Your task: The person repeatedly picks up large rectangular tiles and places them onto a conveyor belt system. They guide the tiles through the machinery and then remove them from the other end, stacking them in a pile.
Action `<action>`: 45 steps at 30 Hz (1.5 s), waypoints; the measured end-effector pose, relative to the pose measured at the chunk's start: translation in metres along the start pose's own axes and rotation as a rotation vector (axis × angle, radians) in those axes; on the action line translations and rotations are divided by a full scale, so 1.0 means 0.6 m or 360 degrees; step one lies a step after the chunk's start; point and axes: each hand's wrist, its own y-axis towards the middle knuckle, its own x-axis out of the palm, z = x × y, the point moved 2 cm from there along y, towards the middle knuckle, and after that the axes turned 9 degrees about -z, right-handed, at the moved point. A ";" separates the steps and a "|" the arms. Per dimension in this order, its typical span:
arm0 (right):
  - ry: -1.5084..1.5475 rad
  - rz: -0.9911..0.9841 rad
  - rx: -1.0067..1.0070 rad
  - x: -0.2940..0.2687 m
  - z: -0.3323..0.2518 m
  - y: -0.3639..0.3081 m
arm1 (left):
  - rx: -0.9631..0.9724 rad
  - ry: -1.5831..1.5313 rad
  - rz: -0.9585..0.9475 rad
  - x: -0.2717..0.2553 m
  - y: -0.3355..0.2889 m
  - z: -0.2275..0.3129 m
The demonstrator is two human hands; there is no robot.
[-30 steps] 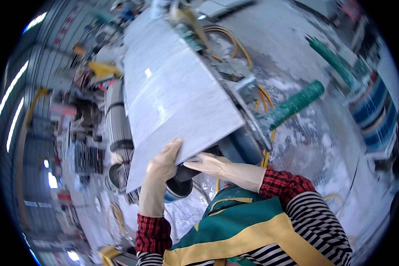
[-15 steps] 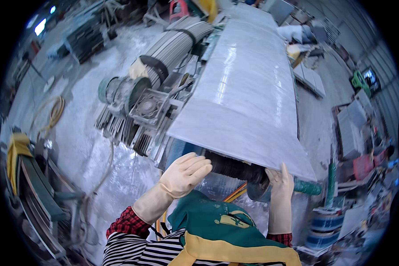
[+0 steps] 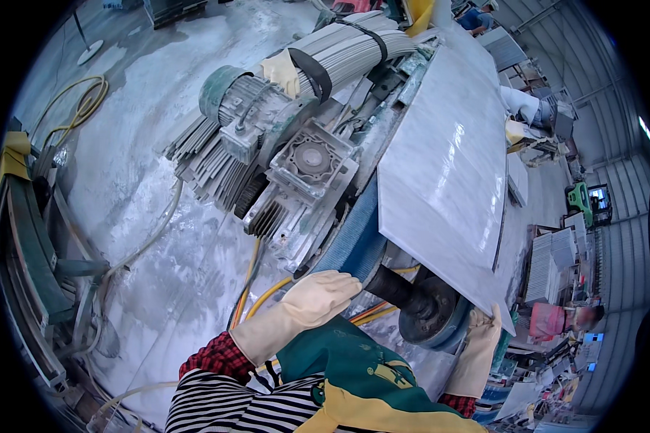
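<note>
A wet, white-smeared floor [image 3: 141, 202] surrounds the blue-belted conveyor [image 3: 354, 238]. On it lies a glossy, faintly veined pale slab [image 3: 440, 173], jutting past the conveyor's near right corner. The right hand [image 3: 480, 333] touches the slab there; whether it pinches, I cannot tell. The left hand [image 3: 321, 296], flat, fingers together, is by the near left corner.

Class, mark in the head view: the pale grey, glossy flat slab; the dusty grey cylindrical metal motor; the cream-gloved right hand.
Pale grey, glossy flat slab [image 3: 444, 169], head view: middle of its top face.
Dusty grey cylindrical metal motor [image 3: 247, 101], head view: its ribbed side.
Cream-gloved right hand [image 3: 482, 330], head view: middle of the hand.
</note>
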 end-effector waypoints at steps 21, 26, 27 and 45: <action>0.0155 -0.0123 0.0109 -0.078 0.006 0.037 | -0.0380 -0.0712 0.0019 0.013 0.029 -0.002; 0.0440 -0.0800 0.0153 -0.121 0.049 0.054 | -0.0551 -0.1729 0.0233 0.000 0.058 0.026; 0.0565 -0.1218 0.0189 -0.137 0.055 0.058 | -0.0558 -0.1869 0.0245 -0.008 0.063 0.031; 0.0409 -0.0106 0.0396 -0.061 0.267 -0.084 | -0.1261 -0.1983 0.0474 0.098 -0.067 -0.048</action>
